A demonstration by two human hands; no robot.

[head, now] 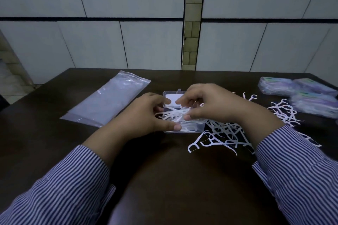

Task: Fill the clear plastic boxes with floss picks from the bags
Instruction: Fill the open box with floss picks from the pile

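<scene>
Clear plastic box (182, 97) sits open at table (164, 179) centre, lid toward the wall; both hands meet directly over it, wrists low, striped sleeves (60, 188) angling in from the near edge. Left hand (148, 113) and right hand (210, 104) each have fingers curled, pinching 1 shared bunch of floss picks (173, 115) just above the box, left thumb lying along the box's near rim. Loose picks (223, 133) lie scattered just right of the box, a flat clear bag (108, 100) lies left of it, and 3 filled packs (300, 95) sit far right of it.
</scene>
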